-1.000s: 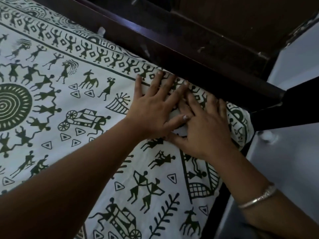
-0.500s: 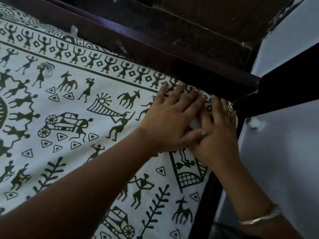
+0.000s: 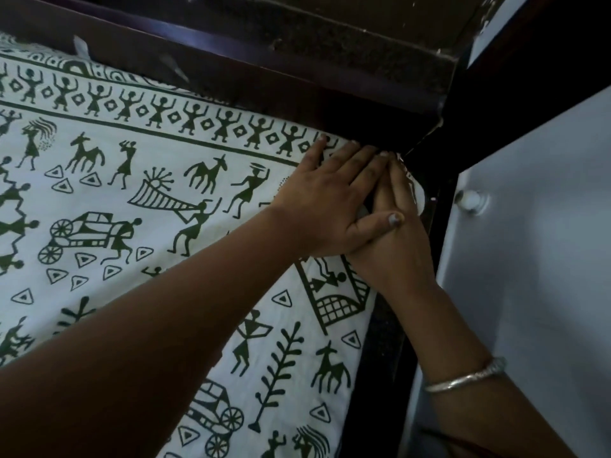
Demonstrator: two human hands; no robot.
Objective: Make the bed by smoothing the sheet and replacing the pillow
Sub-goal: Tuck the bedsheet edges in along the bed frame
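Sheet [image 3: 132, 166] lies flat across the bed. Its corner by the frame [image 3: 330, 104] is pressed under straight fingers, left hand [image 3: 330, 206] overlapping right hand [image 3: 393, 249]. Uneven pushing could bunch that corner or drag new wrinkles. No pillow shows.

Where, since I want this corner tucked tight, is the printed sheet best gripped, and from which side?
Probably pinch the loose corner flap beside the right hand, coming from the right side. That flap bulges over the edge by the dark frame; elsewhere the sheet lies flat.
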